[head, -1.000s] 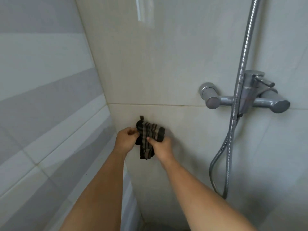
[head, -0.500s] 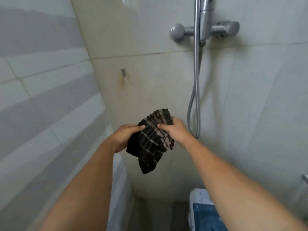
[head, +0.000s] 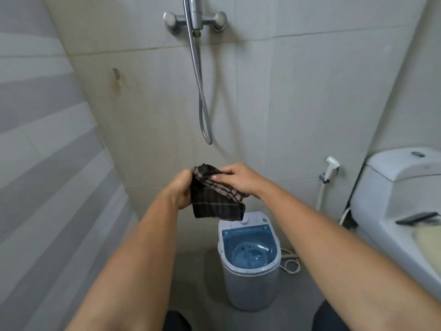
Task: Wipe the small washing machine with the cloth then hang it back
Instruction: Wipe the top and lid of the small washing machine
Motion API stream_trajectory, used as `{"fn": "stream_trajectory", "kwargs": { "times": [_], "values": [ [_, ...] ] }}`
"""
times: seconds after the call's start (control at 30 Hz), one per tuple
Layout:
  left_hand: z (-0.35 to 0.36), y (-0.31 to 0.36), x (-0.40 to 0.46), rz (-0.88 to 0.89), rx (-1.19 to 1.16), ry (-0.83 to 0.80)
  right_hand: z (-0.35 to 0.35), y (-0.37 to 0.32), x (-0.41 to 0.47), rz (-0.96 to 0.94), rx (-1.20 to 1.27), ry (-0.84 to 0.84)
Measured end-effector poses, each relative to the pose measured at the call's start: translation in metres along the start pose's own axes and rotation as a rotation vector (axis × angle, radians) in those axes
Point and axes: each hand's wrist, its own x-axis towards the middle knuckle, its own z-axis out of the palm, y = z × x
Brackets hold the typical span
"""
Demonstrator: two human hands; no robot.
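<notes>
Left hand (head: pixel 180 191) and right hand (head: pixel 241 179) gripping dark cloth (head: pixel 214 201), small washing machine (head: pixel 249 261) below, tiled wall (head: pixel 298 91)

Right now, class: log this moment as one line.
stage: cloth off hook | left hand: holds cloth | right hand: holds cloth | washer: unwiped, below

Lighting was soft, even and moderately dim, with a cool grey cast. The shower hose (head: pixel 200 75) threw a faint diffuse shadow on the wall to its right. Wide-angle distortion bowed tile lines left of the hose. Focus was slightly soft overall; no glare.
</notes>
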Motion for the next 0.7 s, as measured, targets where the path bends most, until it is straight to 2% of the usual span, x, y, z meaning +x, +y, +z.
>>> {"fn": "stream_trajectory", "kwargs": {
  "times": [0.23, 0.4, 0.57, 0.7],
  "values": [
    [0.029, 0.0, -0.022, 0.03, -0.055, 0.013, -0.019, 0.003, -0.032, 0.032, -0.024, -0.015],
    [0.043, 0.007, -0.027, 0.094, -0.187, -0.109, -0.031, 0.002, -0.023, 0.068, -0.204, 0.308],
    [0.039, 0.012, -0.023, 0.125, -0.201, -0.153, -0.042, 0.005, -0.021, 0.045, -0.145, 0.22],
    [0.037, 0.001, -0.022, 0.111, -0.097, -0.162, -0.053, 0.01, -0.024, 0.071, 0.031, 0.215]
  ]
}}
